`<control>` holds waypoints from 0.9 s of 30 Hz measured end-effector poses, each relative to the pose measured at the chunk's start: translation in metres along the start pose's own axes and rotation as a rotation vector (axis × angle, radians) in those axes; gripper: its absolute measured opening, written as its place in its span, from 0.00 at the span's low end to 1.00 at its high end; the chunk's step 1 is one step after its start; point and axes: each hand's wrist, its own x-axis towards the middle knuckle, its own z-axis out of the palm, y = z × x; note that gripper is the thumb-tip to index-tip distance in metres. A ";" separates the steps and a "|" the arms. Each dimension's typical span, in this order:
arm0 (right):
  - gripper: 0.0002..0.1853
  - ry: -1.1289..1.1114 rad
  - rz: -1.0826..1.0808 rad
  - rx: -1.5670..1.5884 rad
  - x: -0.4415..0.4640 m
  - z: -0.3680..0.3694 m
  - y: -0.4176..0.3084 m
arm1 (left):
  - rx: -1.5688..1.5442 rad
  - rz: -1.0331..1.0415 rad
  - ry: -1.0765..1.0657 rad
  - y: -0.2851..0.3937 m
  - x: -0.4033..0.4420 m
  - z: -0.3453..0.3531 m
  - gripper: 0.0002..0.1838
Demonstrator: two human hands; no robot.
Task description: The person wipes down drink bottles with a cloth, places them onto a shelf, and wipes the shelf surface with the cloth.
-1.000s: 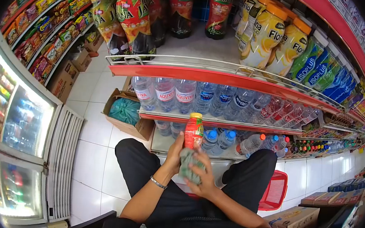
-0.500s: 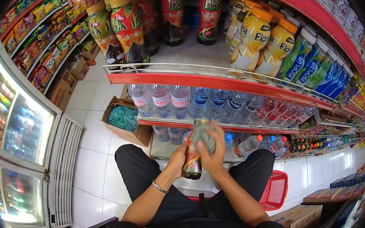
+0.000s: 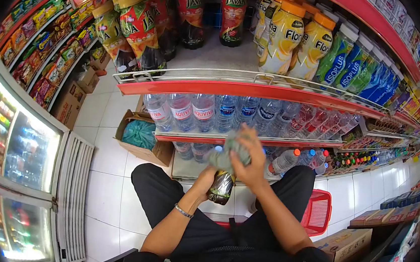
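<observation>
My left hand (image 3: 206,182) is wrapped round the lower part of a tea bottle (image 3: 221,187), whose dark base tilts toward me above my lap. In my right hand (image 3: 251,163) is a grey-green cloth (image 3: 236,151), blurred by motion and pressed over the bottle's upper part. The cloth and fingers hide the bottle's cap and most of its label. Just beyond my hands, water bottles (image 3: 204,113) line the middle shelf. On the upper shelf stand Teh Javana bottles (image 3: 233,14), with yellow Florina-type bottles (image 3: 282,39) to their right.
A red basket (image 3: 317,212) sits on the floor by my right knee. To the left are a cardboard box (image 3: 160,152) holding a teal plastic bag and a glass-door fridge (image 3: 31,144). The red shelf edge (image 3: 254,91) runs across in front.
My right hand has moved the cloth over the bottle's top, covering more of it. The bottle's base has tilted slightly. My view has shifted a little.
</observation>
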 end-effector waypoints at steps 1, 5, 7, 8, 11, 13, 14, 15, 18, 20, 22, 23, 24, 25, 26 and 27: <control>0.22 0.003 0.003 0.000 0.005 0.001 0.005 | -0.008 -0.064 -0.081 0.001 0.002 -0.005 0.27; 0.20 0.298 0.364 0.108 -0.005 0.010 0.015 | -0.006 -0.063 -0.068 0.007 -0.008 0.011 0.27; 0.21 0.343 0.400 0.056 -0.019 0.015 -0.001 | 0.019 0.010 -0.025 0.006 -0.006 0.010 0.27; 0.23 0.291 0.374 0.025 -0.032 0.017 -0.007 | 0.013 0.058 -0.021 0.003 -0.003 0.007 0.27; 0.23 0.168 0.449 0.167 -0.072 0.023 -0.035 | -0.085 0.162 0.042 0.007 -0.004 0.007 0.27; 0.17 0.191 0.681 0.342 -0.098 0.027 -0.044 | -0.184 0.341 0.094 0.006 -0.001 0.001 0.23; 0.17 0.190 0.683 0.341 -0.106 0.030 -0.043 | -0.141 0.498 0.150 0.000 0.005 -0.001 0.21; 0.17 0.341 1.039 0.773 -0.105 0.033 -0.047 | -0.096 0.654 0.205 -0.002 0.007 0.004 0.21; 0.23 0.457 1.461 1.351 -0.089 0.036 -0.050 | 0.233 0.962 0.348 -0.004 0.001 0.018 0.32; 0.27 0.505 1.551 1.518 -0.077 0.036 -0.052 | 0.284 0.990 0.232 -0.019 0.006 0.014 0.43; 0.28 0.490 1.570 1.548 -0.073 0.031 -0.044 | 0.241 0.924 0.108 -0.033 0.009 0.011 0.49; 0.26 0.455 1.587 1.475 -0.073 0.031 -0.038 | 0.370 0.993 0.103 -0.046 0.018 0.002 0.50; 0.24 0.423 1.606 1.399 -0.074 0.029 -0.033 | 0.499 1.057 0.100 -0.049 0.022 -0.001 0.51; 0.21 0.447 1.645 1.348 -0.078 0.028 -0.027 | 0.517 1.081 -0.014 -0.056 0.023 -0.004 0.52; 0.21 0.449 1.643 1.343 -0.088 0.029 -0.020 | 0.512 1.082 -0.017 -0.061 0.027 -0.007 0.52; 0.20 0.415 1.563 1.153 -0.094 0.029 -0.018 | 0.677 1.171 0.014 -0.056 0.023 -0.002 0.51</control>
